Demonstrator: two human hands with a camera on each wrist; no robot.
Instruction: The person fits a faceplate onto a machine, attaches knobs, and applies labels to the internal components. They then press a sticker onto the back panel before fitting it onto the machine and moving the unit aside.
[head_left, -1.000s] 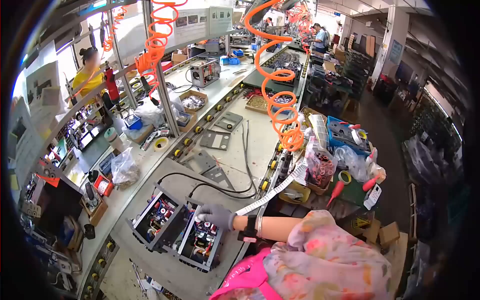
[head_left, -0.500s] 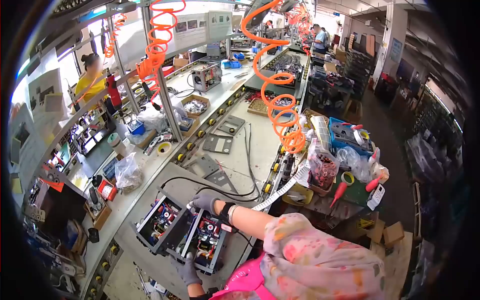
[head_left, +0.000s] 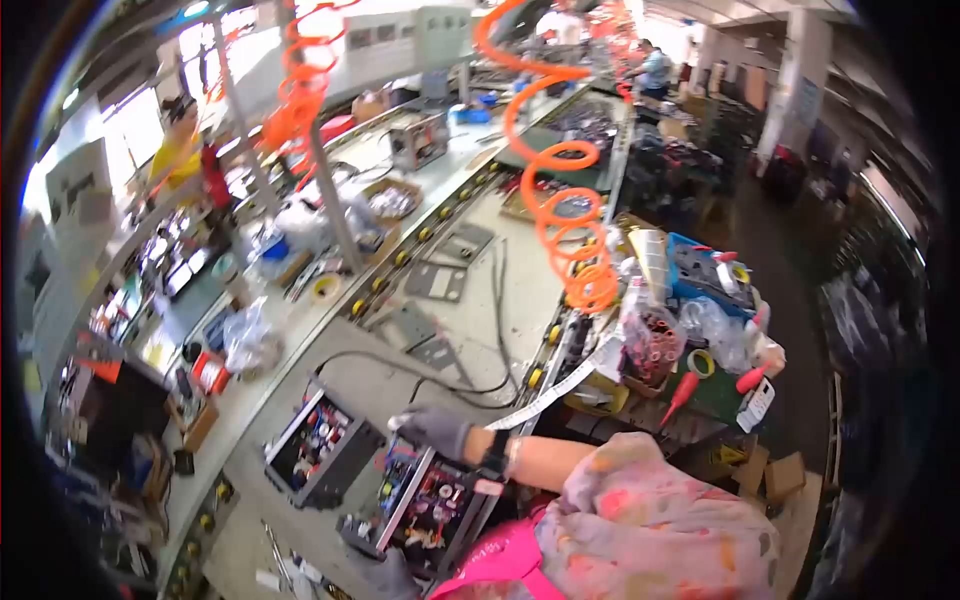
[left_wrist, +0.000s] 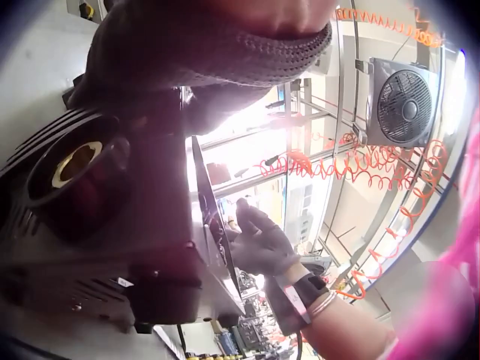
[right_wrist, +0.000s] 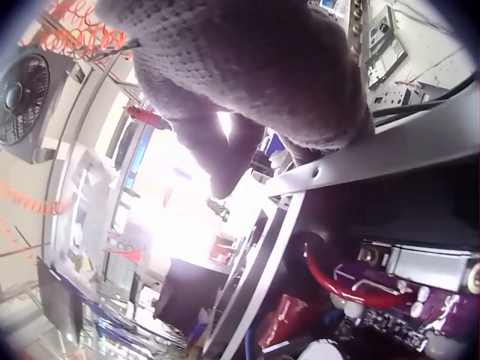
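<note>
Two open dark metal chassis with circuit parts lie side by side in the head view, a left chassis [head_left: 318, 450] and a right chassis [head_left: 440, 510]. My gloved right hand [head_left: 435, 432] grips the far end of the right chassis; in the right wrist view the hand [right_wrist: 247, 75] has its fingers over the corner of a metal rail [right_wrist: 375, 161]. My gloved left hand [head_left: 388, 575] is at the near end of that chassis. In the left wrist view the left hand [left_wrist: 187, 56] holds the edge of the dark housing [left_wrist: 150, 232]; its fingertips are partly hidden.
Black cables [head_left: 440, 375] curve behind the chassis, near flat metal plates [head_left: 435, 281]. An orange coiled hose [head_left: 565, 210] hangs overhead. Right of the line are a blue bin [head_left: 710, 272], bags and red-handled tools [head_left: 682, 392]. Roller rails [head_left: 425, 235] run along both sides.
The right chassis has shifted slightly right and nearer, turning a little, so the gap to the left chassis is wider. The left hand has come in from the near side and moved with it.
</note>
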